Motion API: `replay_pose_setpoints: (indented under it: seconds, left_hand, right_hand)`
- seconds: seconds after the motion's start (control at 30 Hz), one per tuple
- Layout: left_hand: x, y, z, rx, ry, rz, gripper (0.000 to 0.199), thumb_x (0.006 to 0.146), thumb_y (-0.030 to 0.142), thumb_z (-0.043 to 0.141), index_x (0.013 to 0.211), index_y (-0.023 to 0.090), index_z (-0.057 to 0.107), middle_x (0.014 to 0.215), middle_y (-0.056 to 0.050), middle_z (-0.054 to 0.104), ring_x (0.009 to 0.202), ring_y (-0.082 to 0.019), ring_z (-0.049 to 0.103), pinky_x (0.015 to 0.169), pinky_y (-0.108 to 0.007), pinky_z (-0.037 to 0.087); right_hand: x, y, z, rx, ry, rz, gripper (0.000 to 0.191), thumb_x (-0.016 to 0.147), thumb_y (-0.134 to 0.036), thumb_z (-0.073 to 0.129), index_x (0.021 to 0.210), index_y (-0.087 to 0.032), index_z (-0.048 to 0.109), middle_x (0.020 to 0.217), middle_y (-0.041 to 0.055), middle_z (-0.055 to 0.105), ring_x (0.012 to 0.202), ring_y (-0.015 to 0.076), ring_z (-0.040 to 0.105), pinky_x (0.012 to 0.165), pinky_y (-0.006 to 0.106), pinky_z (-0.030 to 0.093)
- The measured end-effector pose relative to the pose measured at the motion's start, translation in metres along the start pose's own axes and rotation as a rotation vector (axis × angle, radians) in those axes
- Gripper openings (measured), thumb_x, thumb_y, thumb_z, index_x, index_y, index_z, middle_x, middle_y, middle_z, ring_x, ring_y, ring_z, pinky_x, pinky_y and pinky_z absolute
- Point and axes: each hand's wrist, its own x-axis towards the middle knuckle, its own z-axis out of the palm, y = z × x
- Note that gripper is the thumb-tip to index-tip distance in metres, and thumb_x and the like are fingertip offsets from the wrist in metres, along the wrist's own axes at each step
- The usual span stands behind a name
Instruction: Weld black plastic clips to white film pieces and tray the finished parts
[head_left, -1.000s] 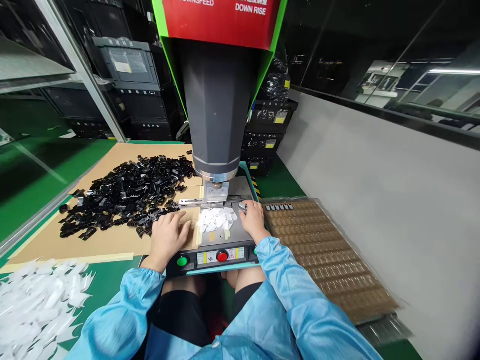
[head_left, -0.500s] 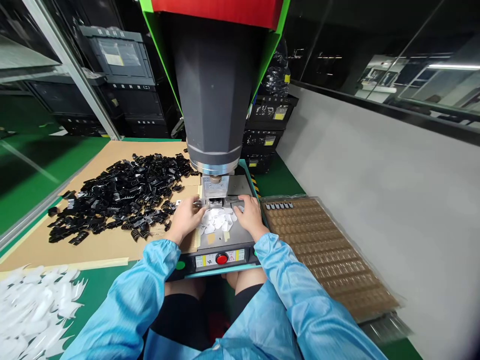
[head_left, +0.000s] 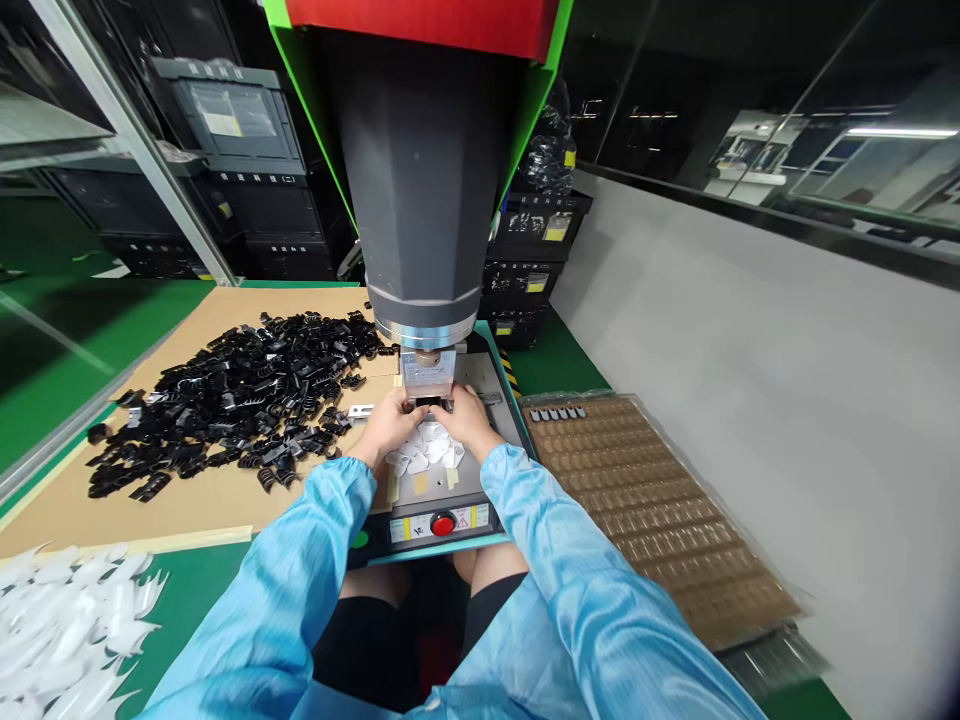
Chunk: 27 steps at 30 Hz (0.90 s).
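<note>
My left hand (head_left: pixel 391 422) and my right hand (head_left: pixel 466 420) meet at the small metal fixture under the press head (head_left: pixel 427 368). Their thumbs point towards each other at the fixture's near side, fingers curled around its two ends. Whatever they grip there is hidden by the fingers. Just below the hands, small white plastic pieces (head_left: pixel 426 450) lie in a loose pile on the machine's grey base (head_left: pixel 480 478). A metal bar (head_left: pixel 361 411) sticks out to the left of my left hand.
A heap of black curved clips (head_left: pixel 255 390) covers the cardboard (head_left: pixel 60 510) on the left. White plastic parts (head_left: pixel 67 635) lie at the near left. On the right is a clear-pocketed tray (head_left: pixel 645 500) with several grey pieces along its top row. A red button (head_left: pixel 442 524) faces me.
Both hands have moved inward along the fixture, from its outer sides to its middle, and are now close together. The view has shifted slightly.
</note>
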Motion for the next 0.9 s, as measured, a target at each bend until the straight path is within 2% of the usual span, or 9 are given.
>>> replay_pose_setpoints:
  seconds: [0.17, 0.27, 0.4, 0.5, 0.67, 0.8, 0.9]
  left_hand:
    - [-0.016, 0.001, 0.002, -0.111, 0.085, -0.049, 0.033, 0.091, 0.044, 0.070, 0.108, 0.018, 0.078, 0.084, -0.005, 0.069, 0.074, -0.020, 0.061, 0.073, -0.033, 0.051]
    - [-0.033, 0.004, 0.002, -0.202, 0.154, -0.093, 0.046, 0.087, 0.050, 0.076, 0.118, 0.016, 0.077, 0.096, -0.009, 0.073, 0.080, -0.021, 0.066, 0.079, -0.035, 0.054]
    - [-0.072, 0.021, 0.004, -0.494, 0.124, -0.214, 0.062, 0.086, 0.058, 0.080, 0.131, 0.016, 0.073, 0.106, -0.011, 0.076, 0.088, -0.021, 0.069, 0.083, -0.035, 0.056]
    - [-0.112, 0.041, 0.010, -0.665, 0.062, -0.260, 0.064, 0.086, 0.057, 0.083, 0.135, 0.017, 0.071, 0.100, -0.008, 0.077, 0.088, -0.020, 0.070, 0.085, -0.034, 0.058]
    - [-0.159, 0.065, 0.019, -0.785, 0.057, -0.225, 0.053, 0.086, 0.048, 0.086, 0.128, 0.019, 0.071, 0.105, -0.009, 0.077, 0.097, -0.022, 0.073, 0.097, -0.038, 0.059]
    - [-0.175, 0.068, 0.023, -0.799, 0.076, -0.256, 0.047, 0.088, 0.045, 0.085, 0.125, 0.020, 0.071, 0.094, -0.005, 0.075, 0.086, -0.019, 0.072, 0.085, -0.033, 0.061]
    - [-0.182, 0.069, 0.022, -0.795, 0.052, -0.272, 0.046, 0.089, 0.044, 0.085, 0.126, 0.021, 0.072, 0.094, -0.005, 0.076, 0.083, -0.018, 0.072, 0.082, -0.031, 0.061]
  right_hand:
    - [-0.012, 0.001, -0.002, 0.204, 0.053, 0.029, 0.024, 0.086, -0.030, 0.075, 0.109, -0.023, 0.075, 0.094, 0.0040, 0.072, 0.092, 0.0228, 0.066, 0.087, 0.035, 0.054]
    - [-0.036, 0.002, -0.001, 0.459, 0.083, 0.093, 0.031, 0.087, -0.027, 0.068, 0.117, -0.022, 0.075, 0.093, 0.0030, 0.075, 0.083, 0.0193, 0.068, 0.082, 0.033, 0.057]
    - [-0.082, -0.002, 0.000, 0.772, 0.125, 0.150, 0.038, 0.087, -0.026, 0.066, 0.124, -0.021, 0.073, 0.103, 0.0066, 0.078, 0.092, 0.0207, 0.074, 0.086, 0.035, 0.061]
    - [-0.116, -0.015, 0.001, 0.919, 0.115, 0.155, 0.038, 0.085, -0.028, 0.070, 0.123, -0.022, 0.071, 0.110, 0.0079, 0.079, 0.100, 0.0227, 0.076, 0.091, 0.038, 0.062]
    - [-0.157, -0.040, -0.005, 0.983, 0.103, 0.131, 0.037, 0.087, -0.027, 0.071, 0.123, -0.024, 0.068, 0.117, 0.0081, 0.077, 0.111, 0.0235, 0.074, 0.099, 0.041, 0.062]
    - [-0.175, -0.048, -0.010, 0.978, 0.102, 0.147, 0.036, 0.088, -0.028, 0.073, 0.123, -0.024, 0.068, 0.120, 0.0085, 0.077, 0.114, 0.0237, 0.074, 0.102, 0.042, 0.061]
    - [-0.184, -0.050, -0.012, 0.978, 0.094, 0.143, 0.035, 0.090, -0.029, 0.072, 0.124, -0.025, 0.067, 0.123, 0.0088, 0.076, 0.117, 0.0240, 0.073, 0.105, 0.043, 0.060]
